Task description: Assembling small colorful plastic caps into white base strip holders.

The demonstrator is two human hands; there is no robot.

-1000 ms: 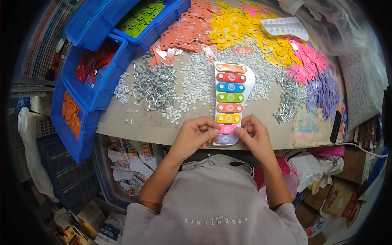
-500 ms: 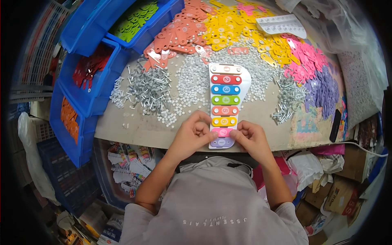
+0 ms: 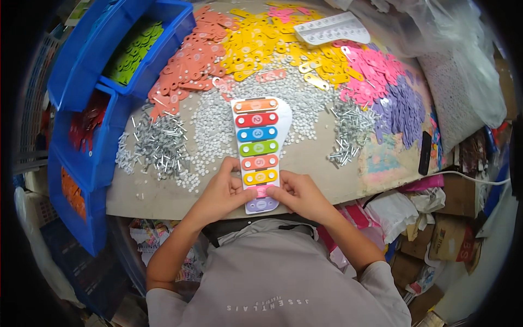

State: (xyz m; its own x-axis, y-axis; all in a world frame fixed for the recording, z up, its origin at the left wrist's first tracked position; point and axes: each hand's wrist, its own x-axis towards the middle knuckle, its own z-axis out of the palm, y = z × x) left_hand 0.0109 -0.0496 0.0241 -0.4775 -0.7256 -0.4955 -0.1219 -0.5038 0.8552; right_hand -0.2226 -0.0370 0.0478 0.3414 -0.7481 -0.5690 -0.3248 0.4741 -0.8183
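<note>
Head view: everything slid leftward in frame since a second ago, so camera moved; stiff-looking white board (image 3: 285, 121) lies mid-frame, slightly closer to the person. Left hand (image 3: 220, 193) at its 7 o'clock and right hand (image 3: 301, 195) at its 5 o'clock have brought thumbs closer together over the flat bright pink bar (image 3: 261, 192); probably both press it together now. Grip: narrow, thumb tips almost meeting on pink, board's lower end between hands; can't tell finger placement underneath. Pink sits right under the grip, just above the flat pale purple bar (image 3: 262, 205) at 6 o'clock. Silver metal pins (image 3: 160, 143) heaped at 9 o'clock, flat yellow plates (image 3: 253, 46) at 12.
</note>
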